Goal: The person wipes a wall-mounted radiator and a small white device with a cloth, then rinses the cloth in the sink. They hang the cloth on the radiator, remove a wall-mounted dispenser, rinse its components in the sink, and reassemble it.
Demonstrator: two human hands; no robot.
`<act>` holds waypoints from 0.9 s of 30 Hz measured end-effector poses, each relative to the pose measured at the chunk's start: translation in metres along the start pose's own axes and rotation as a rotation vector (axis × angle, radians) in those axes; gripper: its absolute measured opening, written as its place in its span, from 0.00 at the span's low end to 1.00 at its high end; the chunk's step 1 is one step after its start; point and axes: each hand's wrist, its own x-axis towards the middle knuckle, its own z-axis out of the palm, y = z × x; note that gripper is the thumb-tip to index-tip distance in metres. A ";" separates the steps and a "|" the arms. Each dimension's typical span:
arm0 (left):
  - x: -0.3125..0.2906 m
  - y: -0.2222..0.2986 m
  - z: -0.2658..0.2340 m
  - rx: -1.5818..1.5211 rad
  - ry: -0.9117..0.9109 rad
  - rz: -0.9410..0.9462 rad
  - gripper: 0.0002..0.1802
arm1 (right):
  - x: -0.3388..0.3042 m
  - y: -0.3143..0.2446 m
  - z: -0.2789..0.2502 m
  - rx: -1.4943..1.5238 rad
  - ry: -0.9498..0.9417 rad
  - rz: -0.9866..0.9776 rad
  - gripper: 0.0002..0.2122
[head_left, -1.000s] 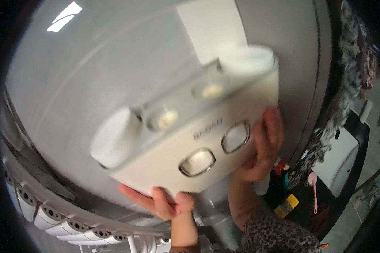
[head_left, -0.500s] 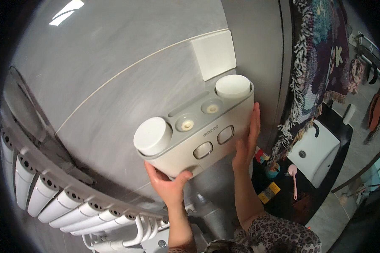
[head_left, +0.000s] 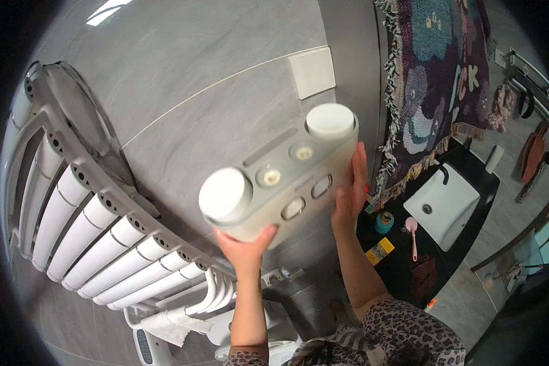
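Between my hands I hold up a long off-white toothbrush holder with toothpaste dispensers (head_left: 310, 208), tilted so its right end sits higher. My left hand (head_left: 244, 247) grips its lower left end, thumb on the front face. My right hand (head_left: 349, 198) clasps the right end. A round white cup (head_left: 224, 194) fills the left end and another white cup (head_left: 330, 122) fills the right. Two round dispenser openings (head_left: 272, 177) show between the cups. The front carries two rounded windows (head_left: 293, 208). Motion blurs the holder slightly; its back is hidden.
Grey wall (head_left: 183, 146) rises behind the holder, with a square white plate (head_left: 313, 73). A white towel radiator (head_left: 104, 226) runs along the left. At right are a hanging fringed tapestry (head_left: 430, 79) and a black counter (head_left: 463, 244) with a white basin (head_left: 457, 213), pink brush (head_left: 412, 235) and yellow box (head_left: 380, 251).
My view has shifted, showing more of the radiator and the tapestry. The holder stays in both hands, with its tilt changed slightly.
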 end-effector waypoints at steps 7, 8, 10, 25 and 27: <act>-0.105 -0.002 -0.076 0.189 -0.135 0.044 0.56 | -0.069 -0.091 -0.073 0.383 -0.102 0.600 0.33; -0.119 -0.001 -0.078 0.228 -0.190 0.054 0.56 | -0.073 -0.105 -0.091 0.471 -0.125 0.690 0.35; -0.144 -0.004 -0.088 0.242 -0.268 -0.025 0.56 | -0.099 -0.105 -0.125 0.425 -0.201 0.658 0.37; -0.286 0.016 -0.010 0.196 -0.470 -0.244 0.59 | -0.108 -0.186 -0.305 0.264 -0.108 0.713 0.37; -0.313 0.026 0.022 0.143 -0.485 -0.139 0.59 | -0.105 -0.199 -0.351 0.259 -0.099 0.644 0.37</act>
